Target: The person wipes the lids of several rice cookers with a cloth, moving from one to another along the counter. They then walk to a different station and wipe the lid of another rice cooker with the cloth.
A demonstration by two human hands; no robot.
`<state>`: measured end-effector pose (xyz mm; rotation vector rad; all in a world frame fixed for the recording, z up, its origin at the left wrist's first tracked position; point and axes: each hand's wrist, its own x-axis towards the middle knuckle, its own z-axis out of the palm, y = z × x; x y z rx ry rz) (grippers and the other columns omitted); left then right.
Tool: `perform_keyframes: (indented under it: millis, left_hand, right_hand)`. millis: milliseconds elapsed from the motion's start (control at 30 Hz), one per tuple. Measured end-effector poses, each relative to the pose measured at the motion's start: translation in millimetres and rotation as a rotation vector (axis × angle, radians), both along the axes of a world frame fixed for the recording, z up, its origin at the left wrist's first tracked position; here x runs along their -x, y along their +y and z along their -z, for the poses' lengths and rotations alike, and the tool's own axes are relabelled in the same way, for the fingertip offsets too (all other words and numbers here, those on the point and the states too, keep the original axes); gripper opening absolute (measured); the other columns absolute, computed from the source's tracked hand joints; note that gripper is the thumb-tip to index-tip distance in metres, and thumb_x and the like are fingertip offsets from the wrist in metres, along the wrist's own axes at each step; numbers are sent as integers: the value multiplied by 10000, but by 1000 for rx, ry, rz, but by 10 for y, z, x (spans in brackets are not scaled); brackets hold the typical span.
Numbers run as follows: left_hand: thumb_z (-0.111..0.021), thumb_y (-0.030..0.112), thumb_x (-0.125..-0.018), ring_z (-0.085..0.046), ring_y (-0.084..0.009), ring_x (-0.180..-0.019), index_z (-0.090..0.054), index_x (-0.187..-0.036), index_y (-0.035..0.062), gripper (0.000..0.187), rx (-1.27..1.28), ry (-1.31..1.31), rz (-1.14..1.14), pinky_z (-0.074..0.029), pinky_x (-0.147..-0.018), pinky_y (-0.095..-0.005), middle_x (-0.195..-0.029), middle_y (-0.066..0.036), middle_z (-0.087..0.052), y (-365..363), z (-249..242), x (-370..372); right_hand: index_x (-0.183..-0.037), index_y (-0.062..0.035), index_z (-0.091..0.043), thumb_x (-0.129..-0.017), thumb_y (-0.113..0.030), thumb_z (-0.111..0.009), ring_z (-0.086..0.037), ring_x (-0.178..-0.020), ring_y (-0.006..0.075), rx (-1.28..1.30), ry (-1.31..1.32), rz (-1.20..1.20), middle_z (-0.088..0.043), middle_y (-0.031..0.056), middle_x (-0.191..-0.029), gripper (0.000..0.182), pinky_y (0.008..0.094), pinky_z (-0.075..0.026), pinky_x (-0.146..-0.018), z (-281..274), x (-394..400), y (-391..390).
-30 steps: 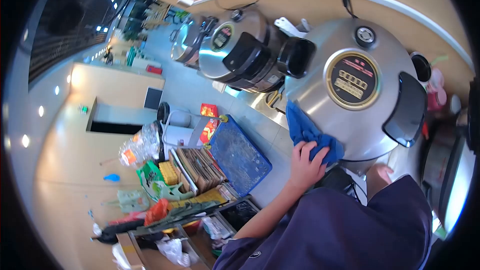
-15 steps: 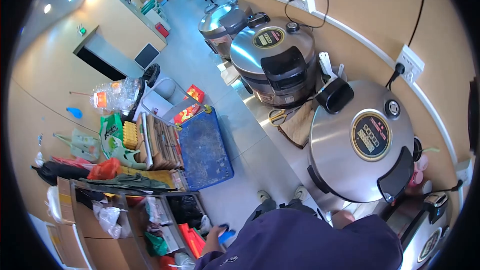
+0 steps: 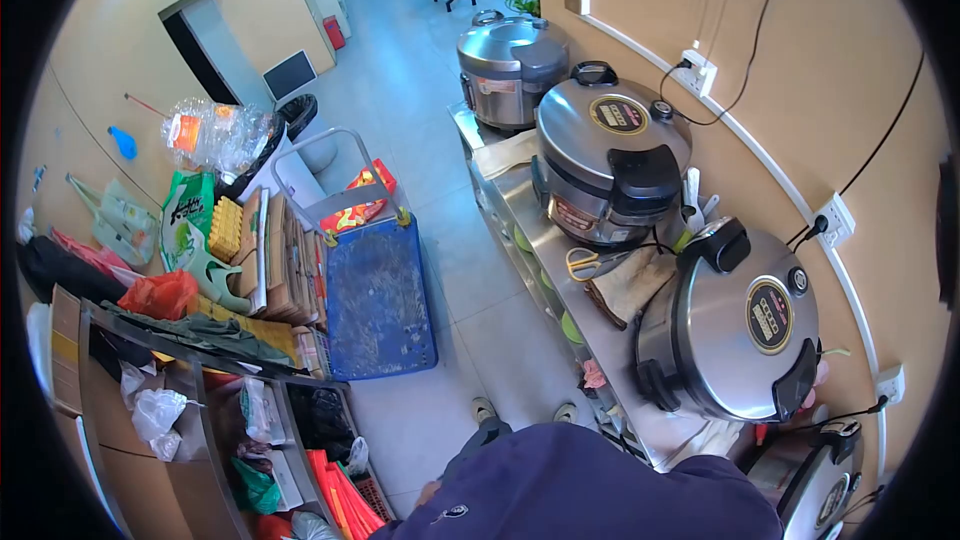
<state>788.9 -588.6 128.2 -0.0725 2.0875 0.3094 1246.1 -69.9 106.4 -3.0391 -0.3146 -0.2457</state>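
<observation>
A sliver of my left hand (image 3: 428,492) shows beside my dark jacket, low in the picture; its fingers are hidden. My right hand is out of sight, behind the jacket or below the frame. Nearest that side is a large silver rice cooker (image 3: 735,325) with a black handle and a round label, its lid closed. It stands on a steel table (image 3: 520,195). Beside it lie a brown-edged cloth (image 3: 630,285) and yellow-handled scissors (image 3: 585,263). A second rice cooker (image 3: 600,175) and a third (image 3: 510,75) line up beyond.
A blue platform trolley (image 3: 380,300) stands on the tiled floor left of my feet. Flattened cardboard (image 3: 290,270), plastic bottles (image 3: 220,140) and a shelf unit (image 3: 190,420) with bags fill the left side. Wall sockets (image 3: 833,223) with cables run along the right wall.
My view has turned, showing more of the steel table's side. My left hand, earlier with something dark and blue at it, has mostly gone behind the jacket. My right hand has left view.
</observation>
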Motion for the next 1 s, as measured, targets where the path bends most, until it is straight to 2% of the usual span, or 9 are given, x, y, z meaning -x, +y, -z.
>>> perform_keyframes:
  millis: [233, 333, 400, 533, 567, 667, 800, 933, 1000]
  left_hand:
    - [-624, 328, -828, -650, -399, -963, -641, -1216, 74, 464, -181, 105, -263, -549, -804, -466, -1053, -198, -652, -222, 392, 1411]
    - [-632, 276, -795, -653, -386, -987, -599, -1252, 29, 521, -117, 104, -575, -543, -825, -464, -1111, -217, -656, 302, -310, 1800]
    - [-660, 274, -776, -654, -361, -1003, -601, -1235, 16, 529, -236, 71, -486, -536, -849, -446, -1117, -221, -658, 402, -152, 2153]
    - [-737, 192, -779, -653, -258, -993, -566, -1218, -3, 510, -588, 158, -243, -514, -871, -374, -1096, -156, -666, 906, 202, 2646]
    - [-776, 174, -784, -652, -230, -994, -579, -1189, 7, 481, -668, 204, -213, -515, -857, -353, -1093, -146, -672, 1230, -68, 2662]
    - [-824, 191, -814, -645, -185, -991, -583, -1148, 22, 446, -905, 156, -40, -508, -864, -326, -1069, -108, -683, 1943, -697, 2681]
    - [-831, 184, -833, -629, -151, -968, -569, -1080, 32, 391, -1119, 36, 16, -503, -859, -308, -1021, -80, -673, 2598, -1553, 2529]
    - [-844, 171, -823, -607, -123, -841, -551, -1023, 33, 380, -1300, 82, 65, -510, -771, -296, -964, -62, -663, 2881, -2099, 2429]
    - [-835, 138, -829, -567, -112, -835, -483, -904, 49, 371, -1298, 93, 84, -502, -757, -298, -942, -49, -635, 2959, -2425, 2417]
  right_hand:
    - [-1356, 7, -505, -987, -554, -440, -576, -1211, 391, 115, 132, -69, -551, 254, -1309, 675, 595, -463, -990, 6, -9, -196]
    - [-1351, 4, -510, -987, -552, -443, -587, -1199, 389, 107, 216, -116, -558, 251, -1300, 668, 598, -470, -981, 89, 207, -412]
    - [-1348, 3, -513, -987, -550, -446, -594, -1192, 387, 48, 277, -170, -562, 249, -1293, 663, 600, -476, -975, 287, 486, -630]
    - [-1144, 15, -606, -939, -396, -653, -659, -828, 355, -465, 453, -537, -677, 201, -928, 462, 468, -550, -824, 478, 1752, -1116]
    - [-1198, 3, -607, -928, -296, -677, -654, -836, 272, -706, 794, -716, -686, 156, -932, 409, 392, -540, -800, 657, 1954, -1137]
    - [-1233, -84, -615, -983, -274, -595, -635, -904, 146, -455, 1568, -692, -660, 47, -1047, 314, 291, -492, -733, -794, 3047, -1320]
    - [-1288, -30, -590, -1005, -265, -628, -683, -973, 176, -195, 1564, -1444, -702, 87, -1147, 369, 316, -535, -848, -1388, 3781, -1245]
    - [-1325, -16, -559, -1001, -231, -640, -678, -943, 162, -44, 1492, -1752, -692, 93, -1133, 398, 304, -538, -842, -2267, 4507, -1163]
    - [-1343, -31, -543, -998, -207, -648, -667, -932, 148, 41, 1758, -1743, -677, 90, -1127, 402, 298, -538, -837, -2596, 4828, -1115]
